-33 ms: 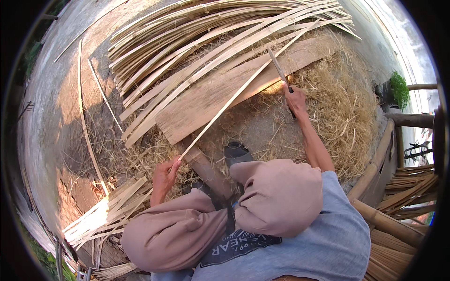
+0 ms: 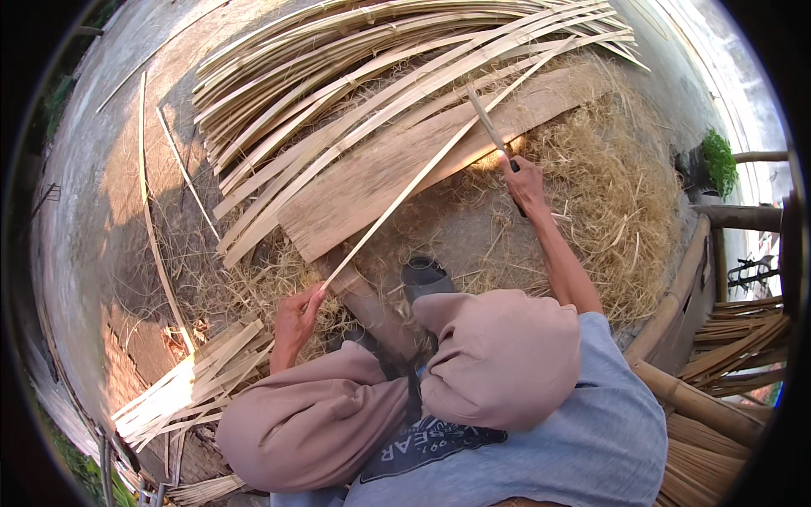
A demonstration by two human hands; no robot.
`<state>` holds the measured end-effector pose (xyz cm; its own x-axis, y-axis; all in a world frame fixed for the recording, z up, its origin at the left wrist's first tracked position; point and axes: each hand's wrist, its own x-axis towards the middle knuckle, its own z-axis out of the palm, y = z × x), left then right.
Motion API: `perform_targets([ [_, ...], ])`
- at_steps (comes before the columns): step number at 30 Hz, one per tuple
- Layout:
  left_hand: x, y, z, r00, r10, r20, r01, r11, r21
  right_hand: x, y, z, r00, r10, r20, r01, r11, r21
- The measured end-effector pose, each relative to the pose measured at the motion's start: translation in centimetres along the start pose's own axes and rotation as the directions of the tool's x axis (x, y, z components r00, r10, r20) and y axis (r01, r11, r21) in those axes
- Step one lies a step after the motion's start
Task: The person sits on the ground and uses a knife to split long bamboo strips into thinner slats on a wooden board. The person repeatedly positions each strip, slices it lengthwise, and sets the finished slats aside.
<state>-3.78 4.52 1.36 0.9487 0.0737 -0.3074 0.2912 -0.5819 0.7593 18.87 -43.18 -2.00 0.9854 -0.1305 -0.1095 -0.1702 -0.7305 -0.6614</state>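
Observation:
My left hand [image 2: 296, 321] is closed, pinching the near end of a long, thin bamboo strip [image 2: 397, 203] between thumb and fingers. The strip slants up and away to the right, over a wide wooden board [image 2: 338, 207], and its far end lies among other strips. In my right hand [image 2: 527, 186] is a knife [image 2: 487, 120] with a dark handle, the fingers wrapped around it. Its long, narrow blade points away and to the left, crossing the strip over the board; whether the edge bites into it I cannot tell.
Beyond the board lies a large heap of bamboo strips [image 2: 338, 68]. Curly shavings [image 2: 608, 203] cover the ground at right. Shorter split pieces [image 2: 194, 380] are piled at lower left. A bamboo pole rail [image 2: 676, 287] and a potted plant [image 2: 718, 165] stand at right.
My right hand and the knife have shifted slightly to the left, the blade now reaching further across the strip. My left hand stays in place, holding the strip's end.

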Motion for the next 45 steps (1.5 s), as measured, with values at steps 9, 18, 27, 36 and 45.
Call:
perform_targets([
  [9,-10.1,-7.8,-7.5,0.999,-0.025,-0.032,0.026,0.999,0.031,2.0,2.9,-1.6,0.996,-0.081,-0.032,0.074,0.979,-0.189],
  [18,-5.7,-4.9,-5.0,0.937,0.287,-0.196,-0.154,0.848,0.506,1.7,1.2,0.5,0.991,0.128,0.037,-0.132,0.984,0.119],
  [27,4.8,0.6,0.7,0.921,-0.303,0.245,0.323,0.945,-0.046,-10.1,-5.5,5.3,0.908,-0.310,0.281,0.342,0.937,-0.074],
  [36,-1.7,-2.1,-3.8,0.900,-0.403,0.165,0.412,0.911,-0.017,-0.2,-3.3,1.9,0.983,-0.085,0.161,0.105,0.987,-0.120],
  [45,-6.0,-6.2,-10.2,0.791,-0.516,0.329,0.551,0.834,-0.016,0.5,1.0,-0.5,0.996,0.032,0.085,-0.028,0.998,-0.051],
])
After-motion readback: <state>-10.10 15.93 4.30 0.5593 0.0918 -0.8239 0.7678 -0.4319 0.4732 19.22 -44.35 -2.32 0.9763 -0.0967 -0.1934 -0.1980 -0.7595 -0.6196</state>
